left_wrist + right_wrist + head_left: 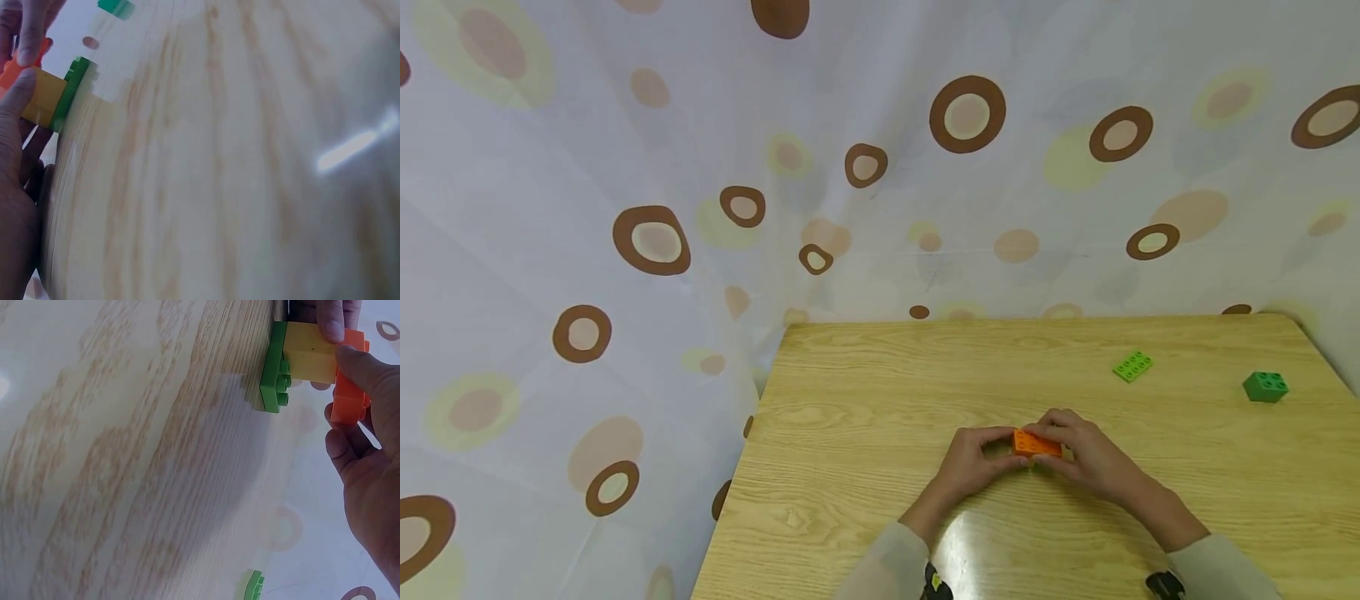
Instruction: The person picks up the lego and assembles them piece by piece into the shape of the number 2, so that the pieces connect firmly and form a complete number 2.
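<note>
Orange brick point(1036, 442) caps our yellow brick point(310, 353) and green plate point(273, 367); both hands' grips pinch it; two green bricks point(1265, 386) lie unused.

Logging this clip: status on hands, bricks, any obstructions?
Left hand and right hand both grip the brick stack: orange on yellow on green plate. Stack sits on table. Two loose green bricks far right, clear.
</note>
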### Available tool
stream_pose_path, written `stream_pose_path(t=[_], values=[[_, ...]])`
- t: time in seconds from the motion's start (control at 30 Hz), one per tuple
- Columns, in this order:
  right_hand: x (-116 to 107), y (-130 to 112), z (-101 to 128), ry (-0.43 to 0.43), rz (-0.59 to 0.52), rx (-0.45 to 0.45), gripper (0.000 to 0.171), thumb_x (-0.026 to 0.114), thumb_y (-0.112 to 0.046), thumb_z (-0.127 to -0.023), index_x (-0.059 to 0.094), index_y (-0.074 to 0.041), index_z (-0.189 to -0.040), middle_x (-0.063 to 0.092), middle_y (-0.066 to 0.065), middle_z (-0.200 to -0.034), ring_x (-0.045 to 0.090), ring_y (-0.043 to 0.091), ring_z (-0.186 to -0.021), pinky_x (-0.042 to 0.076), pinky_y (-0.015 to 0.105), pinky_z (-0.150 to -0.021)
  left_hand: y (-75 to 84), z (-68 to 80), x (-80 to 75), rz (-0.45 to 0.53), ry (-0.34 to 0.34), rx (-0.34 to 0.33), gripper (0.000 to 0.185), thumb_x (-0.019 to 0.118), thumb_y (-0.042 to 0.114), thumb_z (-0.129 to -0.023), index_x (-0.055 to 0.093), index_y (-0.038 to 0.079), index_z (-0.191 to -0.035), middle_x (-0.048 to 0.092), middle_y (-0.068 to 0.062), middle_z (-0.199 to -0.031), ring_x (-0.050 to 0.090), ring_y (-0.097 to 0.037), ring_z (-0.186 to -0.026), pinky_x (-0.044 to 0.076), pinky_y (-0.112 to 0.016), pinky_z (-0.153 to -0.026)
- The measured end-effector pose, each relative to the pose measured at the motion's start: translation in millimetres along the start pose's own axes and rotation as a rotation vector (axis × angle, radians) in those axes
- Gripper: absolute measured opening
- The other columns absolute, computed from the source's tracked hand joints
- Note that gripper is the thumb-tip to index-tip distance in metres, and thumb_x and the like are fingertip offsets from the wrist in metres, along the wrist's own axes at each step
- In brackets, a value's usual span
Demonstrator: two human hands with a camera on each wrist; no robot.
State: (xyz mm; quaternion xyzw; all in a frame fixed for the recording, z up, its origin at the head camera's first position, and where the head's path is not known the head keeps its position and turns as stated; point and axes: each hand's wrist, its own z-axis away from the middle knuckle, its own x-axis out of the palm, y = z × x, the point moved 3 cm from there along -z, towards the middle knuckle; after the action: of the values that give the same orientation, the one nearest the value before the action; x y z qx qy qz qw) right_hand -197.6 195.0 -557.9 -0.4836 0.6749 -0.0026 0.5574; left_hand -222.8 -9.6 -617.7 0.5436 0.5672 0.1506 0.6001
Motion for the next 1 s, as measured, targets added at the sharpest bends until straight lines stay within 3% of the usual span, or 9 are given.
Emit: stream_pose_path(t=[0.67,1.0], values=[[-3.4,-6.3,-6.3,-0.075,0.065,0.03,0.041,0.089,-0.005,-0.084,0.078,-0.003,-0.124,0.058,-0.012,-0.102,0.051,0.004,-0.09,0.05,0.026,-0.071,-1.5,-1.0,0.5,-0.004,-0.006,0.009,0.044,0.085,0.032,-0.093,0.076,0.016,-0.132,0.075,0.004,-0.127,0.066,0.001,-0.117,0.05,-0.016,-0.101],[-2.6,-8.1,-6.9,-0.048,0.088,-0.01,0.042,0.09,-0.002,-0.081,0.078,0.0,-0.121,0.056,-0.011,-0.098,0.046,0.005,-0.087,0.044,0.023,-0.068,-0.6,-0.1,0.4,0.001,-0.006,0.0,0.044,0.084,0.033,-0.093,0.076,0.016,-0.133,0.074,0.004,-0.129,0.066,0.0,-0.119,0.05,-0.017,-0.101]])
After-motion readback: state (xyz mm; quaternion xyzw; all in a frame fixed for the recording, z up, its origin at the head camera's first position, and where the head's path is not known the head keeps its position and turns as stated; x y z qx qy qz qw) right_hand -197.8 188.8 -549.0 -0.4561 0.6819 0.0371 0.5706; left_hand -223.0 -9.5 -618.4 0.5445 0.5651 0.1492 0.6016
